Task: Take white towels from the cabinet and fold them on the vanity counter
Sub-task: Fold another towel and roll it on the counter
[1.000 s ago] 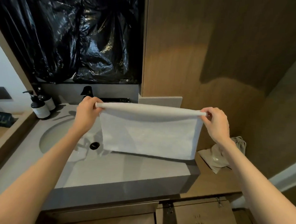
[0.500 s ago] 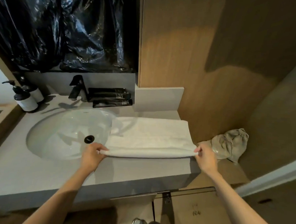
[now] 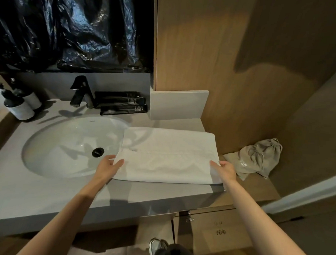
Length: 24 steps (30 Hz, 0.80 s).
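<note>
While the white towel (image 3: 168, 158) lies folded flat on the vanity counter (image 3: 46, 195), just right of the sink (image 3: 67, 143), left hand (image 3: 108, 166) and right hand (image 3: 225, 169) rest straight-fingered on its near side edges.

The towel (image 3: 168, 156) just right of the basin (image 3: 57, 161) is white cloth, soft and matt, with a fine nap. The basin is glossy white, ceramic by its look, and its drain (image 3: 97, 152) is matt black. The counter (image 3: 46, 195) around the basin is smooth, matt grey. Behind the basin the tap (image 3: 80, 92) is matt black, and above it hangs crinkled, shiny black plastic sheeting (image 3: 71, 28). Far right of the basin, a beige bag (image 3: 257, 159) of coarse woven cloth lies against matt wood-grain panelling (image 3: 204, 52).
</note>
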Tool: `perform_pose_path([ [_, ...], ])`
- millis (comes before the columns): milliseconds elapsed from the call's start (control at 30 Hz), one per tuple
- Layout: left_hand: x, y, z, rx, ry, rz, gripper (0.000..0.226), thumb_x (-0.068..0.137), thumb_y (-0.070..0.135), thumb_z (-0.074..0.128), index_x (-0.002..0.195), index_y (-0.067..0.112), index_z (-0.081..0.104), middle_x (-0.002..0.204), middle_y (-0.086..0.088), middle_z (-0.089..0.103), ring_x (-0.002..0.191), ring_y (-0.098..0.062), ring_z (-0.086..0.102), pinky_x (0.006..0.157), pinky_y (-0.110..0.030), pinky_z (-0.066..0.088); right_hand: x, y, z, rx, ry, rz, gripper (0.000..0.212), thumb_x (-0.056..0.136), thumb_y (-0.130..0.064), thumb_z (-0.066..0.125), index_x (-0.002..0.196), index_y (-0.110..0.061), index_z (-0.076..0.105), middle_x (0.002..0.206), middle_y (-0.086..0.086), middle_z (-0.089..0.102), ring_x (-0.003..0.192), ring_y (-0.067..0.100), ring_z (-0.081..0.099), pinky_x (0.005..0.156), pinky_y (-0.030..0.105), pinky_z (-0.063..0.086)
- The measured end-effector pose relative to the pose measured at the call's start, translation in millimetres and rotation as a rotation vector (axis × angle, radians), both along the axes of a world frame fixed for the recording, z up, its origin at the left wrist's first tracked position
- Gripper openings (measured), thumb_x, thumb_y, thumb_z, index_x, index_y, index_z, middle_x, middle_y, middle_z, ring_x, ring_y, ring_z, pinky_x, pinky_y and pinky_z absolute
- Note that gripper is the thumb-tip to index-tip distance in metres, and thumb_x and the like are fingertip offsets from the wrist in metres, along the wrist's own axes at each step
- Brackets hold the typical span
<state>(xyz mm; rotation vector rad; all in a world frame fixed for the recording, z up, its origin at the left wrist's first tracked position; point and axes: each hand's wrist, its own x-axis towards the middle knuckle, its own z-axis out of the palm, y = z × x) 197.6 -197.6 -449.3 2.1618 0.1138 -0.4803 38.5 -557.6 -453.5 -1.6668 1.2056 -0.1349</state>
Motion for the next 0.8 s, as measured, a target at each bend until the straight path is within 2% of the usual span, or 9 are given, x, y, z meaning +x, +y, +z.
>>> perform_pose_path([
  [67,6,-4,-5,0.081,-0.043,-0.018,0.034,0.095,0.031,0.057,0.113,0.002,0.06,0.1,-0.012,0.065,0.089,-0.03,0.06,0.075,-0.033,0.043,2,6,-2,-0.024,-0.033,-0.038,0.039,0.089,-0.035,0.065,0.116,-0.008,0.06,0.115,0.009,0.064,0.107,0.028,0.058,0.09,0.039,0.049],
  [133,9,-8,-5,0.076,-0.064,-0.003,0.031,0.097,0.031,0.053,0.104,0.002,0.059,0.094,-0.012,0.061,0.091,-0.033,0.059,0.072,-0.033,0.041,0,11,-3,-0.072,-0.068,-0.039,0.031,0.094,-0.034,0.057,0.112,-0.008,0.058,0.108,0.008,0.063,0.098,0.025,0.057,0.081,0.036,0.046],
  [233,10,-13,-6,0.099,-0.107,-0.015,0.031,0.099,0.029,0.048,0.11,0.0,0.054,0.102,-0.014,0.059,0.09,-0.028,0.052,0.075,-0.032,0.037,-6,15,-2,-0.162,-0.038,-0.007,0.019,0.1,-0.029,0.047,0.106,-0.01,0.047,0.091,0.004,0.054,0.09,0.024,0.053,0.076,0.035,0.04],
  [333,9,-15,-12,0.167,-0.108,-0.015,0.036,0.101,0.03,0.044,0.111,-0.003,0.054,0.107,-0.02,0.061,0.095,-0.034,0.055,0.078,-0.034,0.038,-9,14,-7,-0.271,0.036,0.049,0.018,0.1,-0.028,0.045,0.103,-0.01,0.046,0.079,0.002,0.051,0.085,0.029,0.055,0.073,0.038,0.044],
  [500,10,-13,-19,0.219,-0.106,-0.008,0.037,0.101,0.031,0.042,0.112,-0.001,0.055,0.111,-0.024,0.061,0.103,-0.04,0.056,0.083,-0.039,0.042,-4,14,-9,-0.442,0.204,0.144,0.019,0.101,-0.029,0.042,0.104,-0.011,0.046,0.088,0.008,0.057,0.08,0.028,0.057,0.068,0.036,0.046],
  [600,6,-15,-21,0.257,-0.158,-0.017,0.034,0.102,0.032,0.041,0.108,0.001,0.054,0.105,-0.025,0.063,0.099,-0.041,0.058,0.078,-0.039,0.042,-7,24,-15,-0.565,0.152,0.108,0.007,0.101,-0.018,0.044,0.098,-0.012,0.043,0.089,0.009,0.057,0.081,0.03,0.06,0.072,0.041,0.049],
  [667,-2,-16,-23,0.278,-0.217,0.005,0.031,0.102,0.031,0.041,0.107,0.003,0.053,0.098,-0.024,0.064,0.093,-0.041,0.059,0.073,-0.038,0.041,-9,32,-19,-0.679,0.115,0.122,0.004,0.098,-0.01,0.046,0.102,-0.012,0.045,0.101,0.011,0.055,0.083,0.03,0.058,0.076,0.043,0.046],
  [733,-11,-17,-23,0.286,-0.261,0.047,0.027,0.101,0.03,0.042,0.11,0.006,0.05,0.097,-0.02,0.063,0.092,-0.039,0.06,0.072,-0.038,0.042,-11,35,-21,-0.767,0.148,0.15,0.024,0.094,-0.007,0.052,0.118,-0.01,0.047,0.116,0.014,0.051,0.096,0.031,0.055,0.082,0.044,0.045],
  [800,-17,-21,-21,0.319,-0.338,0.069,0.027,0.1,0.024,0.045,0.121,0.009,0.048,0.113,-0.016,0.058,0.1,-0.035,0.058,0.081,-0.041,0.045,-10,36,-18,-0.863,0.2,0.177,0.042,0.089,-0.005,0.06,0.129,-0.011,0.048,0.128,0.014,0.049,0.11,0.032,0.048,0.09,0.044,0.042],
])
